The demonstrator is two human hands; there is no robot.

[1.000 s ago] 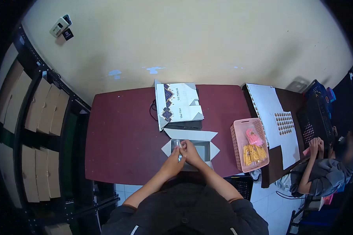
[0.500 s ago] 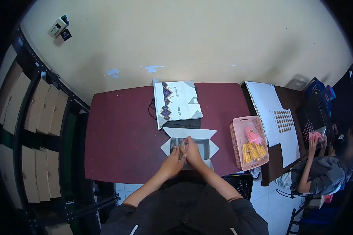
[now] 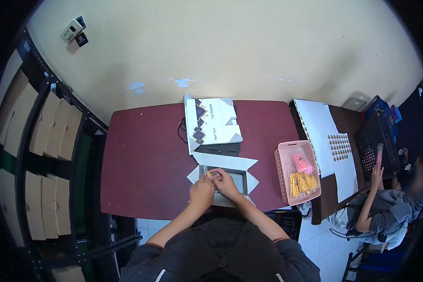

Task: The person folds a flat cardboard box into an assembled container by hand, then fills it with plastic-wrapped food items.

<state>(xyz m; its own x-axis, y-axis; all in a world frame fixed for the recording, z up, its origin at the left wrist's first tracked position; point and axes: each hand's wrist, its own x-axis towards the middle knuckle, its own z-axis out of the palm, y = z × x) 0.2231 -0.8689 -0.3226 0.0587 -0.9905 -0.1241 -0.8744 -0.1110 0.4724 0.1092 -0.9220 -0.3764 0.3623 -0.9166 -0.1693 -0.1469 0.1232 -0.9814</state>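
An open grey-white box (image 3: 240, 179) with its flaps spread lies near the front edge of the dark red table. My left hand (image 3: 202, 191) is over the left part of the box, its fingers closed on a clear packet (image 3: 203, 170) with something yellowish in it. Close beside it, my right hand (image 3: 224, 183) has its fingers bent together at the packet's right side; what it pinches is too small to make out. Behind the box lies a stack of white printed boxes (image 3: 216, 120) with a dark blue pattern.
To the right stands a pink basket (image 3: 281, 175) with yellow and pink packets. Beyond it, a dark side table (image 3: 318, 207) carries white sheets and a sticker sheet (image 3: 339, 146). A co-worker (image 3: 385, 211) holds a pink packet. Shelves (image 3: 77, 188) with cartons stand left.
Both my hands and the box have shifted slightly left. My left hand has turned more upright. The co-worker's hand has raised the pink packet.
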